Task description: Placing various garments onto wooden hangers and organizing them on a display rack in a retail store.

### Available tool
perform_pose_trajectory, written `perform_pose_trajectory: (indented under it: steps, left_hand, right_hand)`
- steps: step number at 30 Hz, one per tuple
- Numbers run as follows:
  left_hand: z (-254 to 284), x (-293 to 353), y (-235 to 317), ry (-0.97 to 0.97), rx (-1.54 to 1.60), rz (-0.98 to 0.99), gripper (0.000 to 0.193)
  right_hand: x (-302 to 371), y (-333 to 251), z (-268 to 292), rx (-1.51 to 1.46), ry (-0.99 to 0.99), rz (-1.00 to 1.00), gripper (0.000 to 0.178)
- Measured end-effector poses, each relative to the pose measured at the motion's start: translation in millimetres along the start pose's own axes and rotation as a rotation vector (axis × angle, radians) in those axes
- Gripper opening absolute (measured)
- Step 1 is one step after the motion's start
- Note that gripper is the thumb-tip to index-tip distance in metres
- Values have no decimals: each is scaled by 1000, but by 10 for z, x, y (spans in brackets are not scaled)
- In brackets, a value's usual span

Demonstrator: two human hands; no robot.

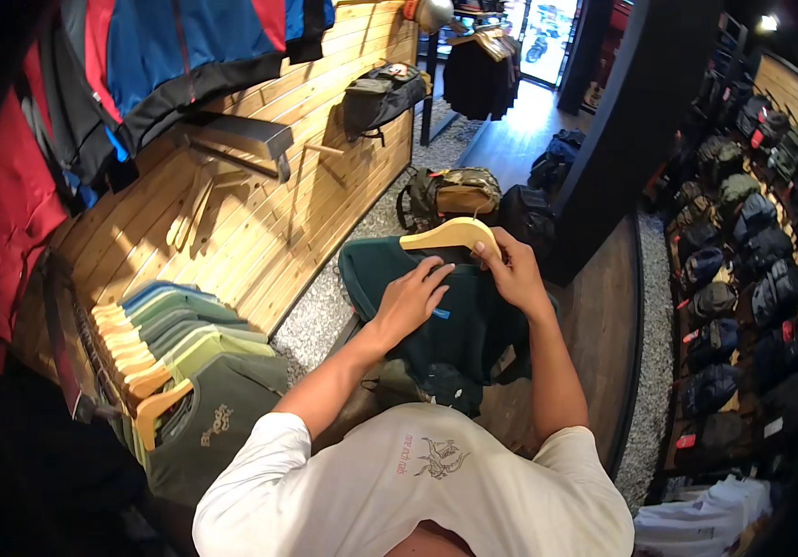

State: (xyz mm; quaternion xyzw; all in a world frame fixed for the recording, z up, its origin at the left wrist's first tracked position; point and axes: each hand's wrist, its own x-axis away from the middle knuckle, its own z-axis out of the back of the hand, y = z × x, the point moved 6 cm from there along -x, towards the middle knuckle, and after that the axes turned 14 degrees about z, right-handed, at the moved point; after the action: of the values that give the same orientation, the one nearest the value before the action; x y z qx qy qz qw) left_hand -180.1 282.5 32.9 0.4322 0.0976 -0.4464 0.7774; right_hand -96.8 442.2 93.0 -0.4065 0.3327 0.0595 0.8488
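Note:
A dark green T-shirt [473,320] hangs in front of my body, with a small blue mark near its neck. At its top is a pale wooden hanger [450,233]. My right hand [513,269] grips the right end of the hanger, thumb on its front and fingers behind. My left hand [410,299] lies over the shirt's neck opening, its fingers bent at the collar edge and taking hold of the cloth. The hanger's left end shows above the shirt's shoulder; whether its right end is inside the cloth is hidden by my hand.
On the left, several green and blue shirts [204,339] hang on a rail beside a wood-panelled wall [343,176]. Jackets [185,56] hang above. Backpacks [459,190] stand ahead, near a dark pillar [635,121]. More bags [761,223] cover the right-hand wall display.

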Motion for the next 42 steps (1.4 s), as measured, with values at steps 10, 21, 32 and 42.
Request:
perform_pose_trajectory:
  steps: [10,21,32,42]
  left_hand:
    - [-48,363,-190,236,-104,-26,28]
    - [1037,892,-761,656,-133,402,20]
    - [1582,1141,-1430,287,-163,739,24]
    - [2191,2043,-1233,402,-195,878,24]
  right_hand:
    - [-48,249,-153,-141,-67,8,25]
    - [-329,528,-1025,-214,-373,99,24]
    - [-906,339,-2289,-306,-624,241,42]
    - [-783,166,-2959,-268,-1162,193,34]
